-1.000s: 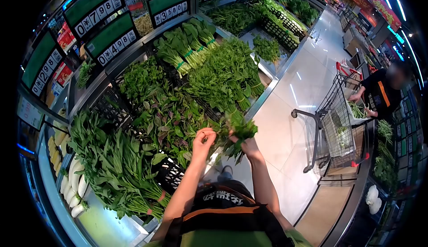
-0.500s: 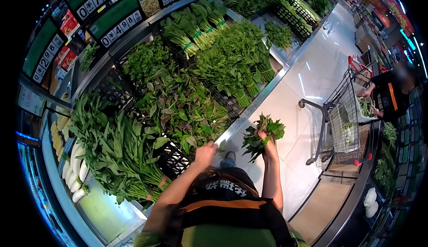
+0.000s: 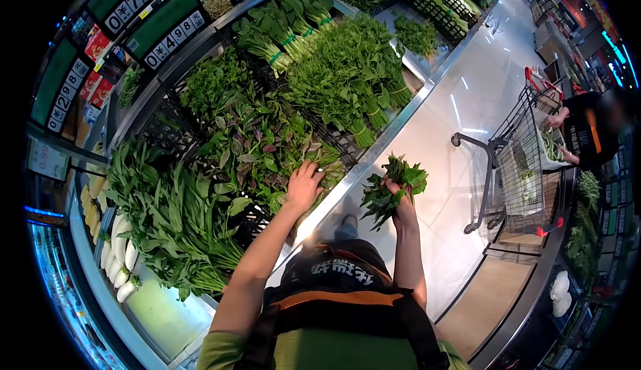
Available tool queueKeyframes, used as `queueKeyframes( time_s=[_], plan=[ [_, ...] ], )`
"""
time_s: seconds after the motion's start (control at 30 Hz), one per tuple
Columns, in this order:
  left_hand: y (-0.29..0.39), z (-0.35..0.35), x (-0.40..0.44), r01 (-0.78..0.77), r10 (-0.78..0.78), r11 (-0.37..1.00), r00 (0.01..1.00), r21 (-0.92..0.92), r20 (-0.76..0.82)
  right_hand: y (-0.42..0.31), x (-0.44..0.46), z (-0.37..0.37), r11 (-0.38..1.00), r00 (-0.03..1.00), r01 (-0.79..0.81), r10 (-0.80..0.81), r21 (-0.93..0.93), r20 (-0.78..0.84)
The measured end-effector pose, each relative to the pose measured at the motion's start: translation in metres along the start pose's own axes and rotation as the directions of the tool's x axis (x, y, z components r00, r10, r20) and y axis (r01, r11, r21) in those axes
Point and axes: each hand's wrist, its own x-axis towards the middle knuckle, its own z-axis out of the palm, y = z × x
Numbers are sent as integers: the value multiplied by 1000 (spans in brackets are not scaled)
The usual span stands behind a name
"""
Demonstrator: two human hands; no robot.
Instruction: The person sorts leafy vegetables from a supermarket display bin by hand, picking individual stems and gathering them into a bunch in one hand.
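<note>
My right hand (image 3: 400,201) is wrapped round a bunch of leafy greens (image 3: 386,204), held up over the aisle floor beside the display. My left hand (image 3: 304,184) reaches over the near edge of a pile of loose purple-green leaves (image 3: 250,146). Its fingers are stretched forward with the tips at the leaves, and no stem shows in them. Whether the fingertips press into the pile is hard to tell. Long-leafed green bundles (image 3: 180,216) lie left of that arm. Tied bunches of fine-leaved herbs (image 3: 347,76) sit beyond the hand.
A metal rail (image 3: 357,169) edges the display. White radishes (image 3: 119,250) lie at the far left, under price signs (image 3: 173,39). Across the aisle, a shopping cart (image 3: 524,163) stands by another person (image 3: 591,129), who handles a bag of greens (image 3: 551,146).
My left hand has moved forward from the display's edge onto the purple-green leaves, and its fingers have stretched out. My right hand keeps the bunch at nearly the same place.
</note>
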Motion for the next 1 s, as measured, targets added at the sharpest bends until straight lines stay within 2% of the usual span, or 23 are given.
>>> queueKeyframes(
  time_s=[0.1,0.13,0.23,0.27,0.3,0.37,0.43,0.47,0.5,0.57,0.63,0.67,0.77,0.87,0.97,1.0],
  plan=[
    [-31,29,-7,17,-28,953,999,301,32,3,2,-7,1000,1000,-25,25,6,5],
    [-39,32,-7,38,-41,960,999,277,6,4,4,-11,999,999,-36,36,9,7],
    [-43,4,-3,146,-149,987,988,-65,-45,3,5,-18,999,999,-54,54,8,-3],
    [-41,-6,0,179,-220,956,962,-233,-164,5,6,-22,998,998,-58,58,15,-8],
    [-53,-7,6,144,-236,922,945,-360,-226,5,5,-21,998,998,-66,66,13,-23],
    [-64,-26,14,341,-475,697,879,-630,-50,3,5,-18,997,996,-83,83,5,-44],
    [-71,-47,26,422,-621,290,766,-859,166,4,8,-18,995,995,-96,96,4,-33],
    [-67,-66,30,416,-612,108,744,-903,269,3,8,-14,995,994,-103,103,3,-25],
    [-73,-68,31,401,-619,77,737,-913,272,2,8,-10,995,994,-102,102,-8,-33],
    [-93,-64,28,501,-589,68,718,-863,370,-1,8,1,995,995,-94,93,-27,-41],
    [-72,-93,27,501,-528,-25,728,-865,437,3,12,3,994,994,-106,105,-23,-23],
    [-74,-91,27,491,-538,-12,731,-871,420,5,13,3,994,994,-111,111,-22,-16],
    [-76,-90,22,429,-485,-142,756,-892,440,10,16,5,996,995,-86,87,-19,39],
    [-77,-89,21,429,-542,-188,705,-884,457,10,15,8,995,995,-93,95,-46,43],
    [-79,-95,21,367,-481,-230,762,-901,433,12,15,9,994,992,-107,109,-26,62],
    [-84,-94,20,423,-480,-191,747,-886,460,12,15,10,994,993,-102,104,-37,50]
  ],
)
